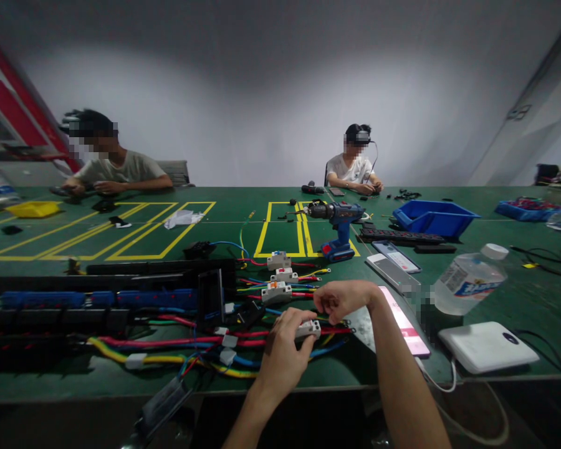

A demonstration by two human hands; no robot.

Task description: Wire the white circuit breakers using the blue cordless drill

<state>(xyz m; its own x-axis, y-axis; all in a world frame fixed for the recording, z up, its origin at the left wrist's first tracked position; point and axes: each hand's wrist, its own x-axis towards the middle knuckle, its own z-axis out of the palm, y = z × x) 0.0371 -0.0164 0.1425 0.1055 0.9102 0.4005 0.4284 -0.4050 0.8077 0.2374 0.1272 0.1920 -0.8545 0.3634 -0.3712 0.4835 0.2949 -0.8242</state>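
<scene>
A long green table (121,249) marked with yellow tape rectangles fills the view, backed by a plain grey wall. Two other people sit at the far edge, each with their hands on small parts of their own.

At the near edge, the left hand (285,349) is closed around a small white circuit breaker (308,328), holding it just above a bundle of red, yellow and blue wires (168,346) that runs across the table. The right hand (341,299) is curled with fingertips bent down, just beside the breaker's far end; whether it grips a wire end or a screw cannot be told, as the fingers hide the contact point. Three more breakers (278,274) sit in a row just beyond the hands, with wires already leading into them.

The step in hand appears to be the fitting of a wire into the held breaker's terminal. The next move would call for steady support from the left hand while the right hand seats the lead squarely.

A blue cordless drill (339,227) stands upright well beyond the hands. A blue bin (432,218), a plastic bottle (467,277), phones (393,265) and a white power bank (489,346) lie to the right.
</scene>
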